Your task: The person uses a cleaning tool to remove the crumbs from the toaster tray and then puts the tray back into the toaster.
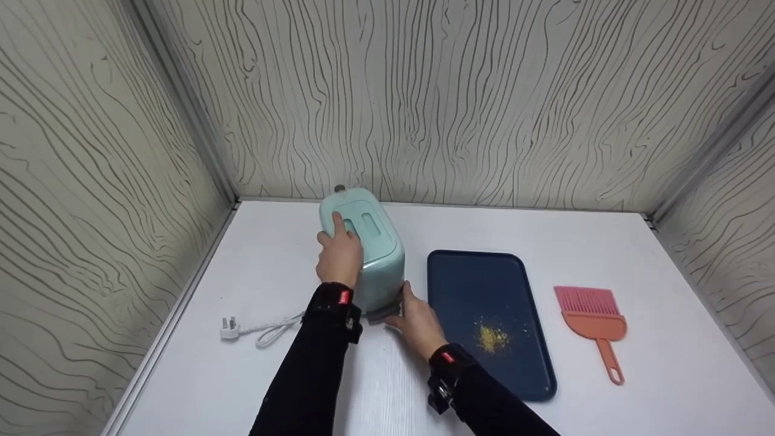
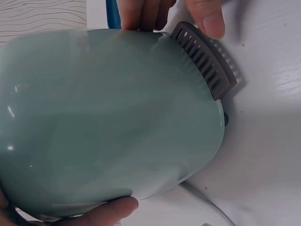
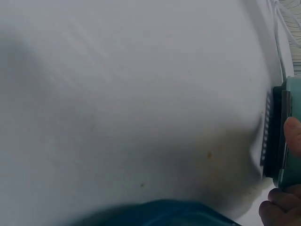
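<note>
A mint-green toaster (image 1: 381,284) stands at an angle on the white table, two slot shapes in its top. My left hand (image 1: 339,260) grips it from the left, index finger stretched over the top and thumb (image 2: 108,213) along the side. At the near end, a dark slotted crumb tray (image 2: 207,61) juts from the base. There my right hand (image 1: 421,324) holds the toaster's near right corner, fingers curled against the side and thumb (image 3: 292,134) at the slotted piece.
Right of the toaster lies a dark blue tray (image 1: 472,278) with a heap of yellowish crumbs (image 1: 492,338). Farther right is a small brush (image 1: 596,324) with pink bristles and an orange handle. A white plug (image 1: 229,330) and its cord lie at left. Patterned walls (image 1: 387,109) enclose the table.
</note>
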Motion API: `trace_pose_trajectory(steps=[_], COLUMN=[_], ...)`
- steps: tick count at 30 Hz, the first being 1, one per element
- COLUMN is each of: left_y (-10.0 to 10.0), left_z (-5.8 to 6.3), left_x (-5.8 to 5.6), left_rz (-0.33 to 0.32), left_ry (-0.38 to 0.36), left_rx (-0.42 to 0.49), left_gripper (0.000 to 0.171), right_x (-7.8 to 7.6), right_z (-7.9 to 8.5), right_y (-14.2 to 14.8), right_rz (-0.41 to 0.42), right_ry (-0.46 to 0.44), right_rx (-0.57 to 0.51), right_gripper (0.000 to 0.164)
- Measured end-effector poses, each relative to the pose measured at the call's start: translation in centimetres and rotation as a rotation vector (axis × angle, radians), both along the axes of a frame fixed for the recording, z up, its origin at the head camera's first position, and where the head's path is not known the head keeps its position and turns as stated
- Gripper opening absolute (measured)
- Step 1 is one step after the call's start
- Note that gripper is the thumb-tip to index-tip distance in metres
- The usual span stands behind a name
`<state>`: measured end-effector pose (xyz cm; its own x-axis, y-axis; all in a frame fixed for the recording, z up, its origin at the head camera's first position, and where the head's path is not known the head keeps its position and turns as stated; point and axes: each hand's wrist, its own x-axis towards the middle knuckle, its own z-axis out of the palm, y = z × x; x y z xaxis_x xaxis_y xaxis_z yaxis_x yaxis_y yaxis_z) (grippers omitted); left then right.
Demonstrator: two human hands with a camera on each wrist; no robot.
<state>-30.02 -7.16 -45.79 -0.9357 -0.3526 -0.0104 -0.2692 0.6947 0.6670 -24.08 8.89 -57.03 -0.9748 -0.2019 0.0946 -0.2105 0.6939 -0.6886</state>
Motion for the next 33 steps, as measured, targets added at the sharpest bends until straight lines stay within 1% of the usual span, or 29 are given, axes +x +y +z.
trace_pose_trajectory(steps=[3,8,12,16,20,24,27,33], left_y=[-0.1,-0.2,-0.2,-0.3,-0.4,-0.4,-0.4,-0.1], left_z=[-0.1,-0.3,-0.3,-0.4,-0.4,-0.2,-0.2,-0.3], left_x=[-0.1,-0.1,-0.1,0.0,0.1,0.1,0.0,0.0], left_rz=[-0.002,0.010,0.012,0.011,0.006,-0.002,-0.005,-0.003], left_ry=[0.002,0.027,0.033,0.043,0.050,0.031,0.020,0.021], left_rx=[-0.005,-0.017,-0.023,-0.031,-0.012,0.009,0.005,-0.006], left_gripper=[0.055,0.055,0.055,0.055,0.055,0.055,0.056,0.056], right_x=[-0.1,-0.4,-0.5,-0.6,-0.6,-0.7,-0.7,-0.7], right_z=[-0.2,-0.4,-0.4,-0.5,-0.5,-0.5,-0.6,-0.9], right_y=[-0.2,-0.6,-0.7,-0.8,-0.9,-1.0,-1.1,-1.1], right_rz=[-0.014,-0.033,-0.040,-0.035,-0.044,-0.063,-0.074,-0.094], right_ry=[0.038,0.094,0.127,0.133,0.127,0.133,0.142,0.174], right_rx=[0.030,0.085,0.110,0.114,0.133,0.159,0.167,0.176], right_gripper=[0.087,0.076,0.069,0.069,0.070,0.070,0.071,0.064])
